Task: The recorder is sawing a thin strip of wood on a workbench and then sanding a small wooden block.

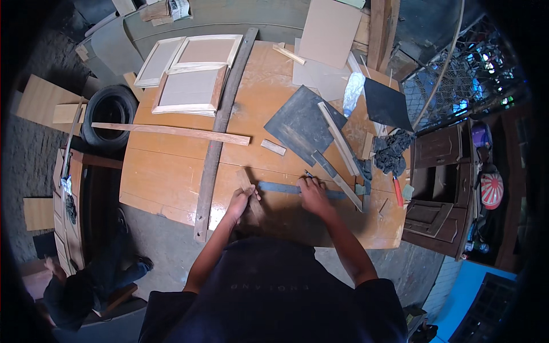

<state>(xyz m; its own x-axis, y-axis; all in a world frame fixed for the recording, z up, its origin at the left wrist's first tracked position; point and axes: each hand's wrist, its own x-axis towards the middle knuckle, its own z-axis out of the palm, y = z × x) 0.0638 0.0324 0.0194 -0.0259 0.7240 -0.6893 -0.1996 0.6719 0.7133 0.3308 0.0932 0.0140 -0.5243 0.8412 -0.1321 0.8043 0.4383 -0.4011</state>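
My left hand [241,202] is closed round a short wooden strip [245,177] near the table's front edge; the strip's lower end reaches toward my body. To the right, my right hand [313,197] is closed with its fingers bent down. A small dark thing [309,173] pokes out at its fingertips, too small to name. Under that hand lies a flat blue-grey strip [278,187], its middle covered by the hand. The strip runs sideways across the orange-brown wooden table [183,197].
Wooden frames [191,90] sit at the far left, beside a long brown bar [213,154]. A long wood strip [171,131] crosses the bar. Rightward lie a dark square sheet [297,123], wooden pieces [337,137], a black cloth [393,150] and a red-handled tool [398,190]. Another person [86,291] sits lower left.
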